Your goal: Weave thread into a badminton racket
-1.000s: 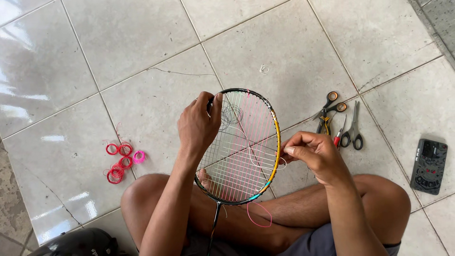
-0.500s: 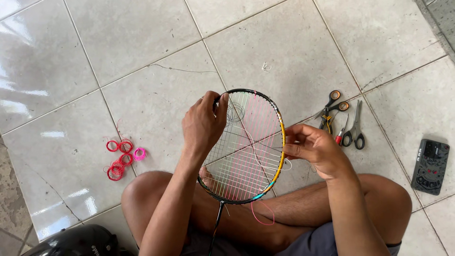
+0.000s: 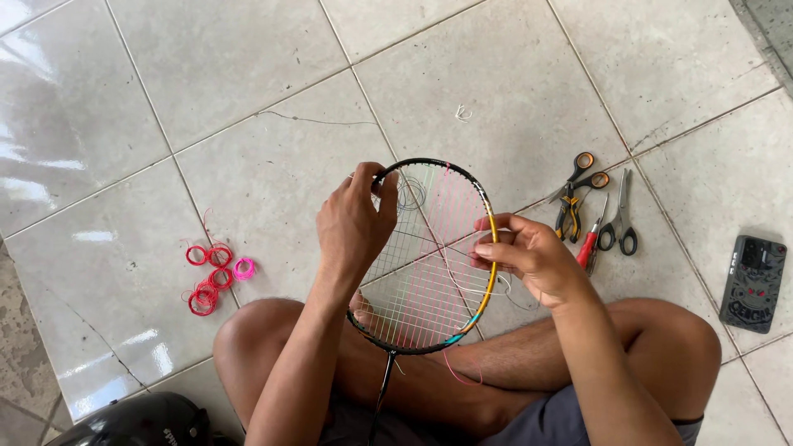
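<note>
Your two hands bracket the badminton racket (image 3: 425,256), whose head stands between them over your crossed legs, its long axis running from the shaft at your lap up and away from you. Your left hand (image 3: 355,227) is clamped on the frame's upper left rim; your right hand (image 3: 524,254) pinches the pink string (image 3: 446,272) at the right rim, and is the nearer to the loose end. To the right of that hand, scissors and pliers (image 3: 591,211) lie on the tiled floor (image 3: 248,99); left, pink string coils (image 3: 213,272).

Bare arms, no sleeves; bare legs; dark grey shorts (image 3: 537,421); no rings or watch visible.
</note>
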